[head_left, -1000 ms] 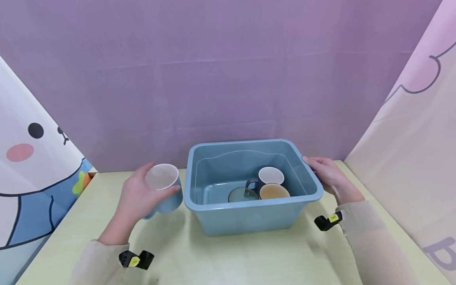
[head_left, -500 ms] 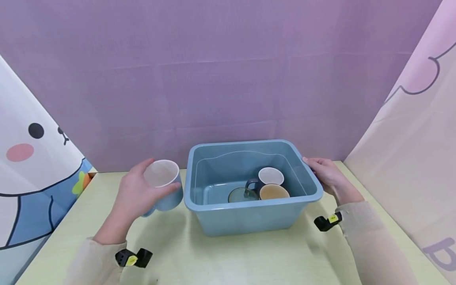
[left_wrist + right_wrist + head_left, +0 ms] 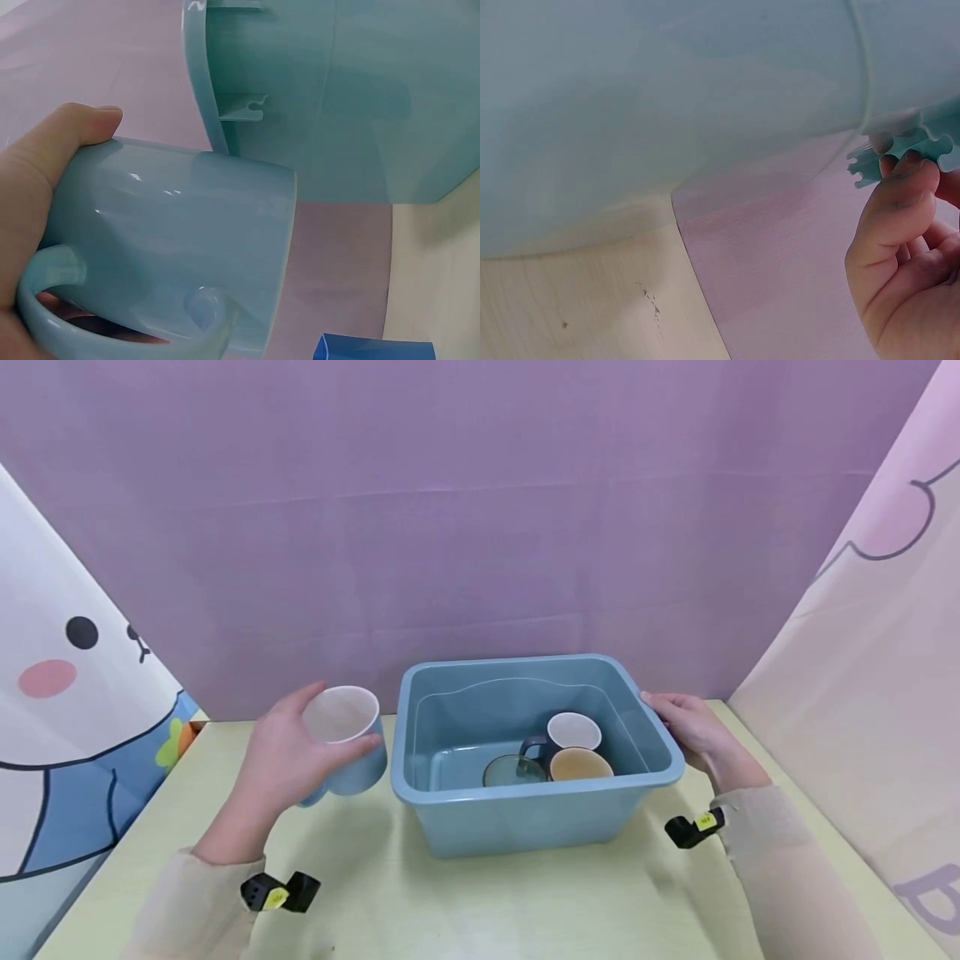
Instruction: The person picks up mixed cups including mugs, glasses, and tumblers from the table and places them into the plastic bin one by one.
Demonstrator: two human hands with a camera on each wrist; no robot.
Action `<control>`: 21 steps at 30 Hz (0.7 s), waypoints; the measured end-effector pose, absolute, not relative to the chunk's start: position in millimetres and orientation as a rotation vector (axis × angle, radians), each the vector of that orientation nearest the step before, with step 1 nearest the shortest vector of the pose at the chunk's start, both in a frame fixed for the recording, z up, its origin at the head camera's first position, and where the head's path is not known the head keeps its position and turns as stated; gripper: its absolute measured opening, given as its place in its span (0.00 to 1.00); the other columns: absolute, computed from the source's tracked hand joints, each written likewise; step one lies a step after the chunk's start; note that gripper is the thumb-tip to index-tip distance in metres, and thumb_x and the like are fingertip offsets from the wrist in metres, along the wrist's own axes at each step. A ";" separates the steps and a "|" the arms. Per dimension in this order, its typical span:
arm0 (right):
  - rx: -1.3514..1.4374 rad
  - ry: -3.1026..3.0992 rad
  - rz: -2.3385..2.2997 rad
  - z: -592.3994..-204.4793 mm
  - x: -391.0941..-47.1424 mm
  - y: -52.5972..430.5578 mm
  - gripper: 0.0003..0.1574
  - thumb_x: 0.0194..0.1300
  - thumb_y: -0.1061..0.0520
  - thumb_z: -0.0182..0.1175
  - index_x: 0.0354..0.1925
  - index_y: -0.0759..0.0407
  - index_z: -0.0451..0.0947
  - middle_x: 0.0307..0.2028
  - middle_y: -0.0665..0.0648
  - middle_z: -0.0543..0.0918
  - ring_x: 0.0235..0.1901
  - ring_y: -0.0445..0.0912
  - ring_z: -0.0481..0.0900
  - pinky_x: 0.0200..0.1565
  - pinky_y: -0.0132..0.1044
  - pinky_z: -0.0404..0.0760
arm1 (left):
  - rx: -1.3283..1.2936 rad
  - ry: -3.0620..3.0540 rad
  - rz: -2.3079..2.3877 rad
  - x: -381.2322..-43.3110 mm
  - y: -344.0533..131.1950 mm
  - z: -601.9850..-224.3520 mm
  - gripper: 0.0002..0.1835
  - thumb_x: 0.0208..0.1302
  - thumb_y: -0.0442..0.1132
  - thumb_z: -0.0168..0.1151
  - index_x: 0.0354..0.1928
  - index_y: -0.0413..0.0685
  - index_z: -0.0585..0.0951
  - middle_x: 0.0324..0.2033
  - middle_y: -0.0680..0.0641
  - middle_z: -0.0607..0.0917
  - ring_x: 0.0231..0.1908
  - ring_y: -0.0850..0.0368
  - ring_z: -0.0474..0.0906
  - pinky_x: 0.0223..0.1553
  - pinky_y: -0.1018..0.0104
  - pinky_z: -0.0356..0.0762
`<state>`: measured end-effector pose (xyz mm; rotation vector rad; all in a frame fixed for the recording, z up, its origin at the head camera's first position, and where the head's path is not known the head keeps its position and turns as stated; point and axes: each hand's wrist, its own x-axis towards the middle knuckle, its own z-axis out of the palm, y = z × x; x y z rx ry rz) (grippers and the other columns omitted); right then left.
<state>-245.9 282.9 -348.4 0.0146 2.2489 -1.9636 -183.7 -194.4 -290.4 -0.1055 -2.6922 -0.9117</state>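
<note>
In the head view my left hand (image 3: 288, 756) grips a light blue mug (image 3: 360, 771) with a white inside, held above the table beside the basin's left end. Its handle (image 3: 127, 349) points down and toward me in the left wrist view. My right hand (image 3: 690, 727) pinches the right rim of a blue plastic basin (image 3: 517, 818); the right wrist view has the fingers (image 3: 900, 195) curled under that rim. Inside the basin, toward its right, are a dark mug with a white inside (image 3: 572, 732), a cup with a tan inside (image 3: 581, 764) and a clear glass cup (image 3: 513, 771).
The pale wooden table (image 3: 480, 910) stretches in front of the basin and to both sides. A purple cloth (image 3: 480, 527) hangs behind it. Printed cloths stand at the left (image 3: 67, 710) and right (image 3: 885, 693). A blue object (image 3: 375, 349) shows at the left wrist view's lower edge.
My left hand has raised the light blue mug slightly, staying left of the basin. My right hand keeps its hold on the rim. The cups inside lie as before.
</note>
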 end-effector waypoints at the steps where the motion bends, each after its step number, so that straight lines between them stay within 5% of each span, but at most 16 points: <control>1: 0.018 2.252 -1.962 -347.7 -245.4 282.7 0.17 0.69 0.42 0.51 0.31 0.44 0.84 0.23 0.45 0.81 0.24 0.37 0.80 0.30 0.31 0.82 | -0.107 -2.691 -0.911 -183.9 -194.2 -289.9 0.53 0.45 0.67 0.68 0.68 0.42 0.63 0.60 0.35 0.72 0.50 0.38 0.71 0.39 0.46 0.78; 21: 0.020 2.220 -1.988 -346.9 -245.5 282.6 0.17 0.68 0.42 0.53 0.30 0.44 0.84 0.23 0.45 0.81 0.24 0.37 0.79 0.30 0.30 0.82 | -0.126 -2.689 -0.896 -186.0 -190.3 -274.6 0.53 0.44 0.67 0.68 0.67 0.43 0.64 0.57 0.36 0.73 0.50 0.38 0.70 0.38 0.48 0.77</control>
